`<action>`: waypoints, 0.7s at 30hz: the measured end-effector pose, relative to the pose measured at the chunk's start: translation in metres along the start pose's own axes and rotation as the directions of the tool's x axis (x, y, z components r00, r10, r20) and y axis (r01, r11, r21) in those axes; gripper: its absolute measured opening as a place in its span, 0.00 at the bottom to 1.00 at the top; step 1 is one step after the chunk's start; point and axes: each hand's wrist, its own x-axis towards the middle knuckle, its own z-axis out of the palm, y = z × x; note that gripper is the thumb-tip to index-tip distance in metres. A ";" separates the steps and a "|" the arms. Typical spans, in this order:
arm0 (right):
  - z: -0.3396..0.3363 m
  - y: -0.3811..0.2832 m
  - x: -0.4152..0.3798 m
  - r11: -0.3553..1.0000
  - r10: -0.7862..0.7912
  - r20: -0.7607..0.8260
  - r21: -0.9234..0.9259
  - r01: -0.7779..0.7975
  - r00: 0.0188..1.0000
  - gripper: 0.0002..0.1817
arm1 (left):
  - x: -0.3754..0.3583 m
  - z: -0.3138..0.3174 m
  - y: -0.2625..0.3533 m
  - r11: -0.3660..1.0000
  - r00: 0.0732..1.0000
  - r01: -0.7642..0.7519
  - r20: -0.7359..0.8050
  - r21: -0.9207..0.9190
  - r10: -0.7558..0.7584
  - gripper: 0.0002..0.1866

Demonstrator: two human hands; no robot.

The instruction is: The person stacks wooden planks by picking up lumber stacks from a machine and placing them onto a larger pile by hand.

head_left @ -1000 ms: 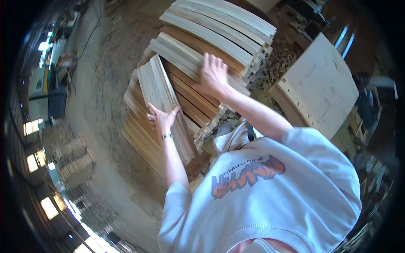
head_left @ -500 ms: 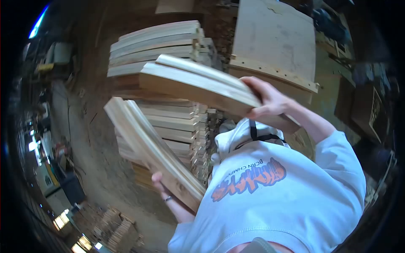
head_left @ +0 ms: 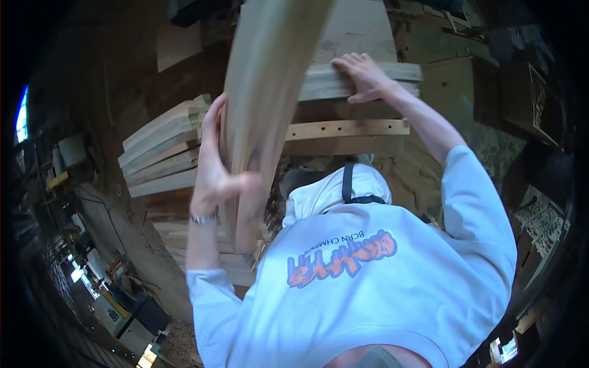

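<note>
Long wooden planks [head_left: 264, 92], blurred by motion, rise steeply close to the camera, with my left hand [head_left: 221, 165] shut around their lower part. A bracelet or watch shows on that wrist. To the right, my right hand [head_left: 366, 76] rests across a pair of pale planks [head_left: 396, 72] lying on a table-like board [head_left: 362, 37]. Its fingers are spread over the top and the thumb sits apart at the near side. The upright planks cover the left end of that pair.
Stacked planks [head_left: 162, 150] stand on the left, partly behind my left arm. A wooden rail with holes [head_left: 346, 128] runs along the near side of the board. Open wooden boxes [head_left: 534, 104] are at the right. Machinery [head_left: 132, 319] stands at lower left.
My right hand's planks have moved from the air onto the board, and its fingers have spread. The left-hand planks have swung upward and right, closer to the camera. The view has shifted.
</note>
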 end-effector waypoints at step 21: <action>0.070 0.042 -0.157 0.151 0.884 0.132 0.828 -0.540 0.448 0.25 | 0.203 0.071 -0.150 0.601 0.924 -0.177 -0.079 0.779 0.374 0.32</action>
